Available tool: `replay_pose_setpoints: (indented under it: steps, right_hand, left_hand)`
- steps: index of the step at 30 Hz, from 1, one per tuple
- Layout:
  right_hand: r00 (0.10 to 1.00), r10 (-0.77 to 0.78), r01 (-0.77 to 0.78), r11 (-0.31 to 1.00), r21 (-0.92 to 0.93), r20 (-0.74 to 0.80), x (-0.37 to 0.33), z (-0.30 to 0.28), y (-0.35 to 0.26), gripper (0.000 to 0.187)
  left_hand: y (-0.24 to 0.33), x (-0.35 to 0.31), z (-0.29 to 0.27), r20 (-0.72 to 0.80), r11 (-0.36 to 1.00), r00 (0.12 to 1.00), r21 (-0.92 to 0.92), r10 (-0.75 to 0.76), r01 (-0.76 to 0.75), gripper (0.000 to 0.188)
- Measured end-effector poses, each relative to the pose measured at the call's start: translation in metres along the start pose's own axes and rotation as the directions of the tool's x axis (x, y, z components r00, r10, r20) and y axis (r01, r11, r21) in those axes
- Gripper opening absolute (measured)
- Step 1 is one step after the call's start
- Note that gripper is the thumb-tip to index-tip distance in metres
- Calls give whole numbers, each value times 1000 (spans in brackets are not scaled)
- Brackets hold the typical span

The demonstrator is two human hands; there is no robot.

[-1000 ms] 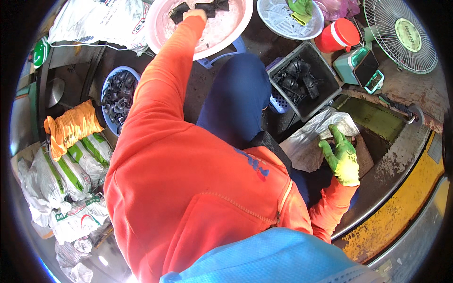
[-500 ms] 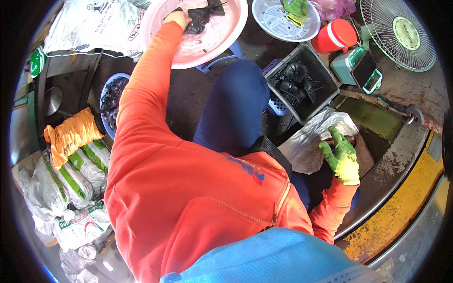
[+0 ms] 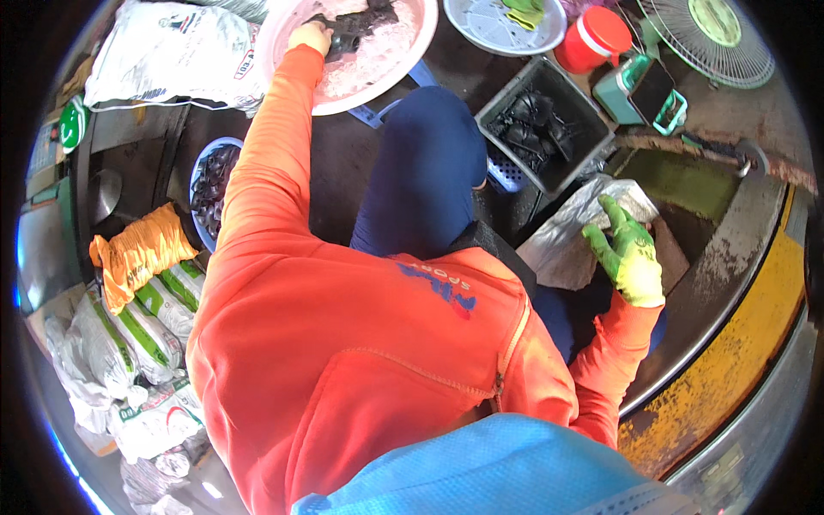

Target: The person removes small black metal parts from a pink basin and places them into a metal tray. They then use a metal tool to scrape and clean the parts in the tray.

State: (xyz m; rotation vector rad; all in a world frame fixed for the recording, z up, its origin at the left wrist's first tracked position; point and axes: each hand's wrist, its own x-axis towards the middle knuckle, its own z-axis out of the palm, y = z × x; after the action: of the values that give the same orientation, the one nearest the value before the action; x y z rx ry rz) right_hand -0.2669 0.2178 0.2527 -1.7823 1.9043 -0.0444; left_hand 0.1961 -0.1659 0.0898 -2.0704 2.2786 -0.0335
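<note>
Here we are at the left hand (image 3: 311, 36), bare and at full stretch, fingers bent down beside the black pieces (image 3: 346, 43) inside the pink basin (image 3: 365, 101). Is it gripping one? We can't tell; the fingertips are hidden from us. The pieces lie just right of that hand and beyond it, on the basin's pale, wet-looking bottom. Under the near rim, a blue stool (image 3: 367, 117) shows, probably there to bring the basin up to the hand's level.

Over to the right hand (image 3: 631, 257), gloved in green: it's open, thumb and fingers apart, and we see nothing clasped. It lies over the silvery sheet (image 3: 562, 249), perhaps spread to shield the lap; whether the palm presses on it, we can't say.

Now outward! Nearer the body than the left hand, and off to its left, sits a blue tub (image 3: 197, 210) full of dark parts (image 3: 216, 184). Ahead of the right hand and to its left stands the grey crate (image 3: 579, 165), more black parts (image 3: 536, 129) heaped inside; both containers seem placed for short reaches. Farther ahead, we spot a red jug (image 3: 592, 39) and the fan (image 3: 717, 39), likely kept aside from the wet work.
</note>
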Motion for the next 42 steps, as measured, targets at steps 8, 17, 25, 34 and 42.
replay_pose_setpoints:
  steps: [8,17,25,34,42]
  right_hand:
    - [999,31,-32,992,122,15,-6,-3,1,55]
    - [1000,21,-24,989,146,19,-2,-5,-5,54]
    - [995,-90,91,996,26,-44,8,0,0,48]
    - [998,-57,56,998,-31,-33,24,4,7,49]
    - [997,-69,68,996,-52,-24,23,0,2,49]
  left_hand:
    - [191,-22,-37,9,699,835,-552,550,-455,29]
    - [251,-35,-27,-134,652,811,-527,570,-545,34]
    - [39,109,65,201,993,976,-76,-78,95,42]
    - [26,122,111,404,976,915,201,-3,-85,58]
    - [4,78,80,313,955,916,78,249,-286,28]
